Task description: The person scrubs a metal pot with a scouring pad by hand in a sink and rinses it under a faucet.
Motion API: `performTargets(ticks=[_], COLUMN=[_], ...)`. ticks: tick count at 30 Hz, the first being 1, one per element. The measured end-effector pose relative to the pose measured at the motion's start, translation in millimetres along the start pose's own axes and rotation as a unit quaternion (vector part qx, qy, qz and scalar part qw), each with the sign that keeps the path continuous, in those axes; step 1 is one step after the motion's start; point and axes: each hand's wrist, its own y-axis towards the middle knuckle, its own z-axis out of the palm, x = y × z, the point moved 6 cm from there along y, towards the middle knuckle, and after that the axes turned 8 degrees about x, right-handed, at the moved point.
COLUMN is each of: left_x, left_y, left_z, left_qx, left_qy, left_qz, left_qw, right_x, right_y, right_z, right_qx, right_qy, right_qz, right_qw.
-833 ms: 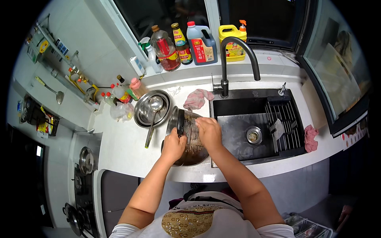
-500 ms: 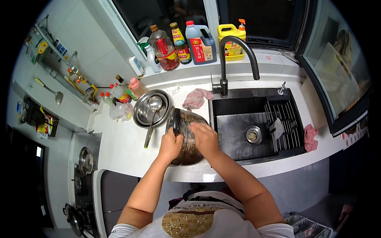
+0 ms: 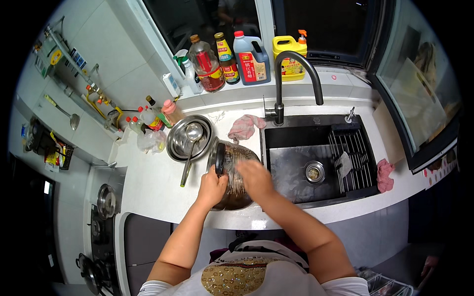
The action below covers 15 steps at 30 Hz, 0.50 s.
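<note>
My left hand (image 3: 212, 188) is closed on the lower end of the black handle (image 3: 220, 159) of a round metal vessel, a pot or its lid; I cannot tell which. The vessel (image 3: 233, 201) is on the white counter, just left of the sink, with a brownish, streaked, wet-looking surface. My right hand (image 3: 256, 177) is over its right part, curled and smeared by motion. Whether it holds anything is hidden. Up and to the left, nested steel bowls (image 3: 174, 144) carry a ladle (image 3: 193, 132) whose handle reaches over the rim.
A black sink (image 3: 291, 167) with a drying rack (image 3: 351, 158) and dark faucet (image 3: 296, 55) lies to the right. Pink cloths (image 3: 244, 127) (image 3: 385, 173) are on the counter. Several bottles (image 3: 205, 66) line the windowsill; more stand at the back left beside a plastic bag (image 3: 151, 141).
My right hand has shifted slightly over the vessel and is more blurred. The whole scene sits a little lower in view. My left hand keeps its grip on the handle.
</note>
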Motion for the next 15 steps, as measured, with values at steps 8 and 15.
performTargets(ticks=[8,15], left_x=[-1,2], left_y=[2,-2], left_z=[2,1], left_qx=[0.008,0.012], left_qy=[-0.008,-0.009], left_qz=[0.011,0.013], left_qw=[1.000,1.000], right_x=[-7,29], right_y=[1,-36], right_z=[-2,-5], right_qx=[-0.026,-0.011], right_qy=[0.018,-0.021], right_qz=[0.009,-0.114], right_qw=[0.999,0.993])
